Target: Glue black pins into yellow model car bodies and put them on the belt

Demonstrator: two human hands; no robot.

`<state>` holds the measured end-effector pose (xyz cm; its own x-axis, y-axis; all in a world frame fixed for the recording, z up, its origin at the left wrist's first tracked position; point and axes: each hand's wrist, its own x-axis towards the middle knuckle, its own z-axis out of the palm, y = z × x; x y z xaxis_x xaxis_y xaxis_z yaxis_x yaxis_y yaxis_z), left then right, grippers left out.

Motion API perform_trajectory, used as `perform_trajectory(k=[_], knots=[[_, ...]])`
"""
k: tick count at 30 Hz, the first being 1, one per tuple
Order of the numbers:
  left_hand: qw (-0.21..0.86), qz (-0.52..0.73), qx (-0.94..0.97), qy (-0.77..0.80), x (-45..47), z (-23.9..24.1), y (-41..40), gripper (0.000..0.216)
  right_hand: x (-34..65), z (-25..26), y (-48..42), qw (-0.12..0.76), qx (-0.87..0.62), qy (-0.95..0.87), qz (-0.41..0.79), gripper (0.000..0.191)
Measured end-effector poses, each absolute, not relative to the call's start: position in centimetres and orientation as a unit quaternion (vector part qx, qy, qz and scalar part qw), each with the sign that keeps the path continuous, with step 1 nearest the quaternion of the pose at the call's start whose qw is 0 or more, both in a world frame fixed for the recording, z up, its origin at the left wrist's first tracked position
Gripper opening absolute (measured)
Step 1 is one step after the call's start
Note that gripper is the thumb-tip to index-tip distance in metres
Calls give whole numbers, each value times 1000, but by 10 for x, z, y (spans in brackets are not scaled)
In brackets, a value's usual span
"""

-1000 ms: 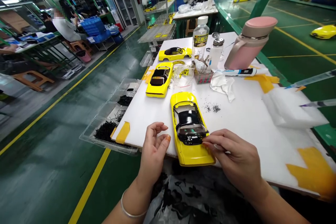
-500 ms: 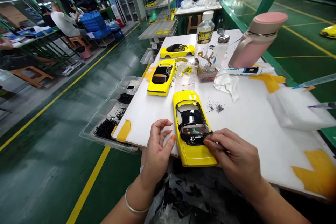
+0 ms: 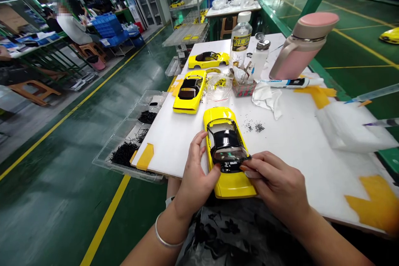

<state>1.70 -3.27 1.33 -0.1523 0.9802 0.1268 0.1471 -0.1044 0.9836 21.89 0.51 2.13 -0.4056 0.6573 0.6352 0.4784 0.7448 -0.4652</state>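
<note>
A yellow model car body (image 3: 235,186) with a black roof lies on the white table right in front of me. My left hand (image 3: 199,174) grips its left side, thumb resting at the edge of the rear deck and fingers along the flank. At the opposite side, my right hand (image 3: 274,178) is closed in a pinch by the corner of the clear rear window (image 3: 230,154). What its fingertips hold is hidden; a small dark bit shows at them. Tiny black parts (image 3: 259,127) are scattered on the table beyond the car.
Two more yellow car bodies (image 3: 190,99) stand farther back. Behind are a clear bottle (image 3: 241,35), a pink flask (image 3: 301,50), a crumpled white cloth (image 3: 268,102) and a glue tube (image 3: 286,83). Clear trays (image 3: 102,156) of black parts sit off the left edge. Syringes (image 3: 377,92) lie right.
My left hand has moved right and onto the car's side, its thumb now on the body. My right hand stays at the rear window corner. The view has shifted slightly.
</note>
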Motion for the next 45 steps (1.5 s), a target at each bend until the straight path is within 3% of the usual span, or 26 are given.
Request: perform_trajectory(k=[12, 23, 28, 33, 37, 41, 45], knots=[[399, 523, 512, 553, 16, 12, -31, 77, 242, 22, 5, 425, -354, -826, 113, 21], [390, 519, 525, 550, 14, 7, -33, 78, 248, 21, 9, 325, -274, -903, 63, 19], [419, 533, 527, 513, 8, 5, -37, 81, 258, 27, 26, 333, -269, -872, 238, 28], [469, 585, 469, 466, 5, 7, -33, 68, 254, 42, 38, 385, -439, -734, 347, 21], [474, 556, 454, 510, 6, 13, -29, 72, 234, 52, 51, 326, -465, -704, 426, 30], [453, 540, 470, 531, 1, 12, -30, 80, 215, 53, 70, 233, -433, -728, 477, 27], [447, 559, 463, 522, -6, 6, -28, 70, 204, 51, 82, 216, -420, -721, 507, 47]])
